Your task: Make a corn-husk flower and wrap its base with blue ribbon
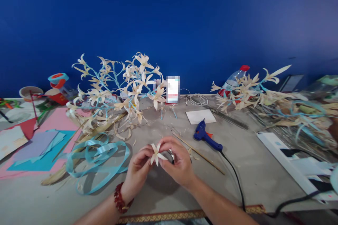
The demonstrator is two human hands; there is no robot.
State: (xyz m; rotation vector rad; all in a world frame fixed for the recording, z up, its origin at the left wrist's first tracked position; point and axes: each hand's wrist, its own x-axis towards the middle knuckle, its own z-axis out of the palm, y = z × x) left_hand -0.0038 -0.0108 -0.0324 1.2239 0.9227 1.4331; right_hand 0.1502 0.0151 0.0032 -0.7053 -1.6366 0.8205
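Both hands meet over the grey table, just in front of me. My left hand and my right hand pinch a small cream flower with pointed petals between their fingertips. A red bead bracelet sits on my left wrist. A loose coil of light blue ribbon lies to the left of my hands. To the right lies a blue glue gun with its black cord trailing toward me.
A branch of cream flowers on blue stems stands behind my hands. A second flower spray and a plastic bottle lie at the right. Coloured paper sheets cover the left. A white card and thin sticks lie in the middle.
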